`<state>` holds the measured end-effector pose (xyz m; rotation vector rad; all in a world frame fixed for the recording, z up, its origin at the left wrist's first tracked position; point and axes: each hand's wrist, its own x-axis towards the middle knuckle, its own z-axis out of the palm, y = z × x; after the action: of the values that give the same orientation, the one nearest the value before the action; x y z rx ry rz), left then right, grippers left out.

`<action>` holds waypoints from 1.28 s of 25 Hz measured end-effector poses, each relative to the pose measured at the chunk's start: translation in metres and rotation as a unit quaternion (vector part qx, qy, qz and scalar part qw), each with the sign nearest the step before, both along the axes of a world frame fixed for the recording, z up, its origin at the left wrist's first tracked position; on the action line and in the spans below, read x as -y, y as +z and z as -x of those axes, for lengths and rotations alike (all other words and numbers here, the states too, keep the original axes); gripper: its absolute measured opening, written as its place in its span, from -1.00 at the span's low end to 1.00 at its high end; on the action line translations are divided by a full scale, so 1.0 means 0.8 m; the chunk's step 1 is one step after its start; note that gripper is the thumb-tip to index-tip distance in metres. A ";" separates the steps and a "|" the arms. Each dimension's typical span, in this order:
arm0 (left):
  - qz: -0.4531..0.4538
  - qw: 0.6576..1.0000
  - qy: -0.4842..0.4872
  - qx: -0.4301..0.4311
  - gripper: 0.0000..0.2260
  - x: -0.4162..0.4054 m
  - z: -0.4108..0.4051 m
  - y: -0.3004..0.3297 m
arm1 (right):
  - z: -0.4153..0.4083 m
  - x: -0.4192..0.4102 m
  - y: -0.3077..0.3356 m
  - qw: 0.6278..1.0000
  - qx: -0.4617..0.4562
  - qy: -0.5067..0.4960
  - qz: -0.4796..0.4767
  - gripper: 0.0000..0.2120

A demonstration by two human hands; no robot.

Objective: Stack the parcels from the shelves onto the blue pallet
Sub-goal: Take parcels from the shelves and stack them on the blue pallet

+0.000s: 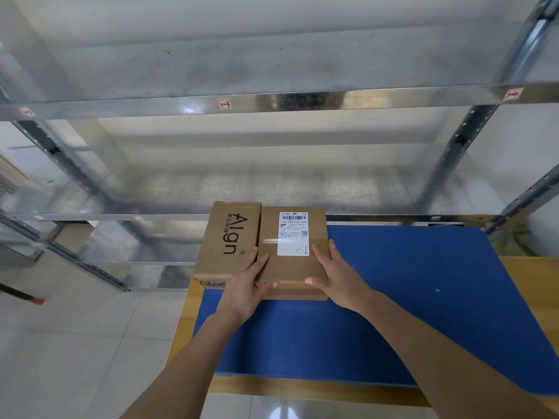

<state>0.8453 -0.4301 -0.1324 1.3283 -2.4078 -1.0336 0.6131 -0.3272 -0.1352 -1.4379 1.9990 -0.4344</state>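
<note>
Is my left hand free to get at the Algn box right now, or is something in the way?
Probably yes. The left hand grips the labelled parcel, which sits right beside the Algn box. The box's top is bare and nothing lies between, but the hand must let go first.

Two parcels (230, 240) on blue pallet (393, 297)

From my feed I see a pale glossy tiled floor (69, 343) at near left, a bright light glare (284, 414) on it at the near edge. Far ahead, bare galvanized metal shelving (272, 101) spans the view, small paper tags (224, 104) on its rail. White wall (520, 137) at right.
</note>
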 end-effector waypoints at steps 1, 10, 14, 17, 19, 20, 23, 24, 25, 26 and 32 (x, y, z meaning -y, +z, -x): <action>0.002 1.000 0.001 0.007 -0.38 0.002 0.002 0.000 | 0.002 0.002 0.000 1.000 0.003 -0.001 -0.002 -0.16; 0.015 1.000 0.003 0.024 -0.40 0.007 0.010 0.007 | 0.008 0.015 0.000 1.000 0.008 -0.004 0.005 -0.16; 0.019 0.999 0.007 0.033 -0.40 0.009 0.012 0.005 | 0.009 0.018 0.003 1.000 0.006 -0.002 0.002 -0.16; 0.025 0.999 0.012 0.027 -0.41 0.010 0.013 0.001 | 0.008 0.019 0.004 1.000 0.003 -0.003 0.001 -0.16; 0.025 0.999 0.014 0.024 -0.41 0.010 0.014 0.000 | 0.008 0.019 0.007 1.000 0.002 -0.006 -0.004 -0.16; 0.023 0.999 0.014 0.026 -0.41 0.009 0.014 0.000 | 0.007 0.019 0.008 1.000 0.002 -0.006 -0.009 -0.16; 0.017 0.999 0.019 0.023 -0.39 0.007 0.011 0.003 | 0.006 0.015 0.016 1.000 -0.005 0.002 -0.012 -0.17; 0.016 0.999 0.019 0.022 -0.38 0.007 0.009 0.005 | 0.007 0.012 0.021 1.000 -0.005 0.003 -0.011 -0.18; 0.016 0.999 0.017 0.022 -0.38 0.005 0.006 0.011 | 0.007 0.006 0.027 1.000 -0.005 0.002 -0.008 -0.20; 0.017 1.000 0.016 0.018 -0.38 0.003 0.004 0.020 | 0.009 -0.001 0.036 1.000 -0.006 0.001 -0.005 -0.22; 0.058 0.998 0.014 0.012 -0.43 -0.009 0.007 0.107 | 0.033 -0.060 0.115 0.999 -0.046 -0.024 -0.014 -0.27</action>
<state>0.8400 -0.4229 -0.0466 1.3373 -2.4184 -0.8604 0.5867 -0.2790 -0.0429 -1.4184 2.1078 -0.3647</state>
